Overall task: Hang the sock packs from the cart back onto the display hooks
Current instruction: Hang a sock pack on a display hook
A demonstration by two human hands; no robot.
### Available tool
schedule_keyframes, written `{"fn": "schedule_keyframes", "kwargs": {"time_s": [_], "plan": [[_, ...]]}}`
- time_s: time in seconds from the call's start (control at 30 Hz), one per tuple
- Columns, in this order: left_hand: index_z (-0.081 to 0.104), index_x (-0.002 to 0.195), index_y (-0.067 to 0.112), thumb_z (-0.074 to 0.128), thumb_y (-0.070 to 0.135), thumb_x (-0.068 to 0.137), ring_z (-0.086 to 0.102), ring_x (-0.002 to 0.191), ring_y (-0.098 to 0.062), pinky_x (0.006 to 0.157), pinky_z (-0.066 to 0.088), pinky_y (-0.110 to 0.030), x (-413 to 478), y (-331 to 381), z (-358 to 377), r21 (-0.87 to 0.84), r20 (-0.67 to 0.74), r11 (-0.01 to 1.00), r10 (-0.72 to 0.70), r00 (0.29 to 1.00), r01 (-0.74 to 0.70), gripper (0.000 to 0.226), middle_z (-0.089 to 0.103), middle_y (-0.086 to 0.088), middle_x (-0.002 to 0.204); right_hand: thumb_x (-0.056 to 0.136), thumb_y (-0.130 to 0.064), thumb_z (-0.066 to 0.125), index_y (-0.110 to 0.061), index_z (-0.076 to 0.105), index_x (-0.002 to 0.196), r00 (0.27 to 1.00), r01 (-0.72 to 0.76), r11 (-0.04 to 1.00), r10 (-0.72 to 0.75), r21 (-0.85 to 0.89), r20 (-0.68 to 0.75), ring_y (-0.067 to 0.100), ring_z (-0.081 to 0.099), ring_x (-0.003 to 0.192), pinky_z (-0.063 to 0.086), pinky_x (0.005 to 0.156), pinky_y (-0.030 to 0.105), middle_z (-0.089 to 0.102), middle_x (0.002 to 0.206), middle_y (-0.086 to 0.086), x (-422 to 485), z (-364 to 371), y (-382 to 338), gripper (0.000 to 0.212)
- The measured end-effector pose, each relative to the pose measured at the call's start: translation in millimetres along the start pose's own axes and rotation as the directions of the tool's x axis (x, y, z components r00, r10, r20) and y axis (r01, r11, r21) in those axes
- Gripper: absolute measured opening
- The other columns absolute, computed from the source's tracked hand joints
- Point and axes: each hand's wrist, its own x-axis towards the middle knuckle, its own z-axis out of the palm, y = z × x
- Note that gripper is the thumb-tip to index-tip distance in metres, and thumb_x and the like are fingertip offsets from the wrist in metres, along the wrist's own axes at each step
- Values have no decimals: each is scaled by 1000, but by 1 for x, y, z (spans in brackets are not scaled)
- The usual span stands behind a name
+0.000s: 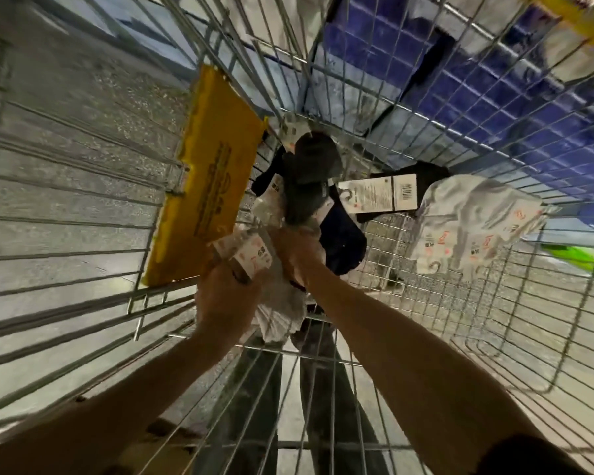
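Observation:
I look down into a wire shopping cart (pixel 494 303). My left hand (pixel 225 296) grips a white sock pack (pixel 251 257) with a red-printed label, its white socks hanging below the hand. My right hand (pixel 297 252) reaches deeper and grips the lower end of a dark grey sock pack (pixel 309 180). A navy sock pack (pixel 343 245) lies under it. A black sock pack with a white barcode card (pixel 378 193) lies to the right, and a white sock pack (pixel 474 224) lies further right on the cart floor.
A yellow plastic flap (pixel 206 173) with printed text hangs on the cart's left wall. Blue crates or shelving (pixel 494 80) show through the wire at the top right. A speckled floor (pixel 66 132) lies beneath. My dark trouser legs (pixel 326 389) show below the cart.

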Motion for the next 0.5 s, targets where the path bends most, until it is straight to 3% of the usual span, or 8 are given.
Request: {"fn": "schedule_keyframes", "kwargs": {"time_s": [0.03, 0.1, 0.2, 0.23, 0.3, 0.37, 0.43, 0.5], "plan": [[63, 107, 19, 76, 34, 85, 67, 88, -21, 56, 52, -27, 4, -2, -1, -21, 16, 1000, -9, 1000, 10, 30, 67, 3, 95, 102, -17, 46, 6, 52, 131, 998, 19, 1000, -19, -7, 52, -5, 61, 85, 36, 55, -6, 56, 129, 23, 1, -1, 0, 38], [62, 116, 14, 76, 34, 85, 69, 91, -25, 72, 60, -40, 9, -3, -2, -55, 38, 998, -27, 999, 29, 40, 71, -2, 102, 102, -15, 45, 6, 52, 132, 998, 43, 999, -43, 2, 37, -16, 55, 57, 36, 47, -3, 55, 111, 16, 4, -5, 5, 37], [67, 104, 11, 78, 34, 84, 72, 78, -25, 62, 60, -39, 6, 1, -5, -94, 35, 995, -13, 999, 17, 33, 73, -5, 95, 99, -11, 51, 2, 55, 128, 995, -94, 970, 87, 226, 40, 8, 64, 83, 50, 71, 13, 59, 111, 14, -15, -30, 9, 32], [66, 101, 13, 78, 32, 85, 71, 76, -24, 57, 58, -35, 4, 3, -6, -111, 43, 994, 4, 999, 1, 28, 73, -5, 93, 98, -10, 53, 2, 58, 122, 998, -61, 974, 65, 218, -13, 16, 65, 86, 53, 75, 21, 64, 107, 15, -22, -40, 14, 27], [65, 105, 14, 76, 30, 87, 71, 75, -23, 52, 54, -29, 2, 9, -10, -152, 62, 988, 43, 997, -33, 26, 72, -4, 94, 98, -13, 54, 2, 64, 106, 995, -60, 959, 81, 277, -64, 22, 70, 78, 57, 66, 35, 72, 88, 11, -41, -64, 20, 19], [64, 110, 14, 74, 29, 87, 71, 72, -20, 53, 57, -30, 3, 19, -16, -199, 89, 978, 82, 993, -63, 29, 71, -2, 92, 98, -12, 55, 0, 65, 99, 994, -24, 910, 65, 414, -85, 10, 70, 65, 54, 54, 24, 73, 72, -3, -62, -91, 25, 16], [65, 99, 21, 76, 30, 86, 66, 62, -7, 51, 55, -21, 2, 37, -23, -224, 71, 969, 126, 989, -107, 19, 68, 10, 81, 94, -5, 57, -9, 70, 95, 990, -40, 849, 106, 527, -95, 4, 69, 61, 51, 51, 16, 73, 68, -8, -87, -120, 20, 14], [63, 97, 28, 80, 30, 82, 57, 68, 5, 54, 46, -12, -6, 64, -35, -260, 43, 951, 186, 982, -169, 22, 62, 21, 80, 83, -6, 60, -19, 73, 68, 986, -15, 806, 109, 592, -124, 6, 61, 49, 45, 45, 17, 66, 55, -7, -114, -149, 13, 24]]}}
